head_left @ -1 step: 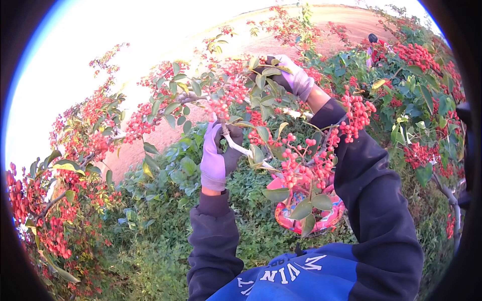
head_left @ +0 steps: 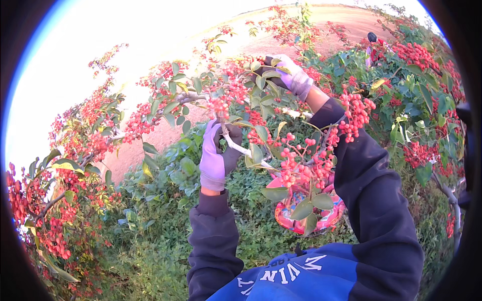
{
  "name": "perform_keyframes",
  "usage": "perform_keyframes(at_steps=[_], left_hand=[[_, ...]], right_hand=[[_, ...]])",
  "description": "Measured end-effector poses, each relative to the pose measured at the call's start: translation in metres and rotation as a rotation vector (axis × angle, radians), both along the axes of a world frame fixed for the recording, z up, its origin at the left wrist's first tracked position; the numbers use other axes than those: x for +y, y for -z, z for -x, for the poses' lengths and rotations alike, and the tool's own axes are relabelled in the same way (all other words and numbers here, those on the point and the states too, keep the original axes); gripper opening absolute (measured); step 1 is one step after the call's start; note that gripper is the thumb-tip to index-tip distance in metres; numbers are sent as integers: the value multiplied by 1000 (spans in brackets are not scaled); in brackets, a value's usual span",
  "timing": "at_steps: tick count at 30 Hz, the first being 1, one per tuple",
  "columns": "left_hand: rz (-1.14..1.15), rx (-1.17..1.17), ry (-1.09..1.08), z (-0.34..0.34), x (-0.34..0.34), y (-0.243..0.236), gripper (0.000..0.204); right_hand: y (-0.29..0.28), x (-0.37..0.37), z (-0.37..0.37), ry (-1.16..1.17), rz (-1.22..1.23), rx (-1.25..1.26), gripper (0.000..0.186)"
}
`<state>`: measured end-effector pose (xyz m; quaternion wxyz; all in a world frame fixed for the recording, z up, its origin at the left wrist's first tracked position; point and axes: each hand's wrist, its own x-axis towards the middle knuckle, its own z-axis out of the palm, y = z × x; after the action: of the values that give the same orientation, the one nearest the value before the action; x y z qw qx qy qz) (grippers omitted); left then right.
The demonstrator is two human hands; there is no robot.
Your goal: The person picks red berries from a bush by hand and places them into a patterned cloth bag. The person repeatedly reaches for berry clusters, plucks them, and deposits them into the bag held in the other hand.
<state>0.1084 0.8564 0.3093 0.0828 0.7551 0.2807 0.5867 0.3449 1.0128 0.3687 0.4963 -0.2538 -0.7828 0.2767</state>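
Note:
My left hand (head_left: 218, 153), in a lavender glove with a dark grip side, is closed round a pale thorny-looking branch (head_left: 238, 146) at the middle of the view. A red berry cluster (head_left: 218, 106) sits just above its fingertips. Higher and to the right, my right hand (head_left: 286, 75) wears a matching glove and reaches in among green leaves (head_left: 268, 80) and red berries. Its fingers curl inward, but leaves partly cover them, so what they hold cannot be made out. Another bunch of berries (head_left: 301, 163) hangs below my right forearm.
Below the branch is a pink-red patterned round container (head_left: 316, 215), partly behind leaves. Berry-laden branches spread left (head_left: 95, 143) and right (head_left: 414, 55). Low green plants (head_left: 165, 241) cover the ground, with bare brown soil (head_left: 331, 15) beyond. Another person (head_left: 372, 47) is at the far right.

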Motion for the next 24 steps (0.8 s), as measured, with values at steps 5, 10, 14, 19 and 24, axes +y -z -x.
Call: perform_keyframes(at_steps=[5,10,14,19,24], left_hand=[[40,-15,-33,-1,-1,1,28],[163,-95,-2,-2,-6,10,29],[188,-240,119,-3,-2,18,37],[143,-7,-2,0,-1,13,35],[-206,125,-170,-14,-13,-7,22]], right_hand=[[-1,-14,-3,77,-256,-48,30],[2,-18,-9,183,156,-84,17],[-1,-20,-10,396,-99,-96,38],[-36,-56,-8,88,-157,364,32],[-76,-95,12,86,-799,-110,32]])
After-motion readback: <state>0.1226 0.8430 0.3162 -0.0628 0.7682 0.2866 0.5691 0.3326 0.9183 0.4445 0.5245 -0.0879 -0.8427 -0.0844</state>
